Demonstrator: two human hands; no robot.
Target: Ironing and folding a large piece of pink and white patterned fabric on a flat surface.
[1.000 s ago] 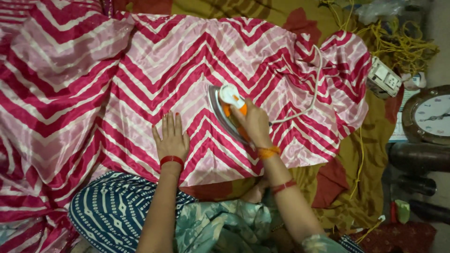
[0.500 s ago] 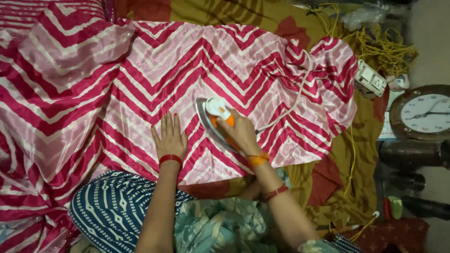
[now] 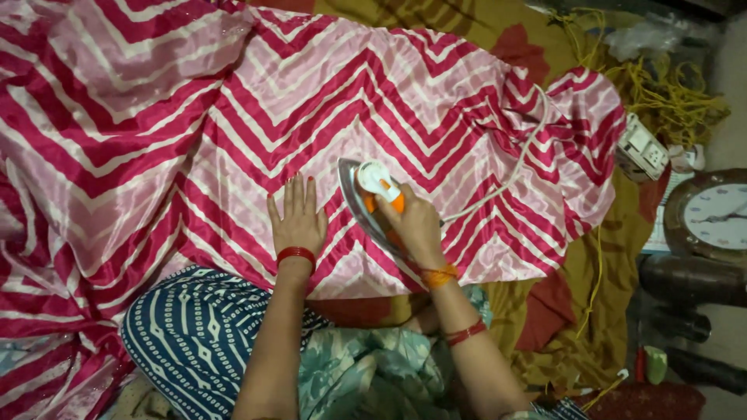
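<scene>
Iron (image 3: 372, 194) flat on pink zigzag-striped cloth (image 3: 436, 101), right hand (image 3: 414, 225) fingers wrapped tight round its orange handle, left hand (image 3: 296, 218) just beside, fingers spread flat, holding nothing.

Fabric (image 3: 436, 101): pink, red and white chevron stripes. Iron (image 3: 372, 194): white body, orange handle, silver soleplate. Cord (image 3: 510, 175): white. Underlying sheet (image 3: 576, 264): mustard with red patches. Bangle (image 3: 296, 253): red. Garment over knee (image 3: 187, 334): navy with white pattern. Clock (image 3: 712, 218): white face, brown rim.
</scene>
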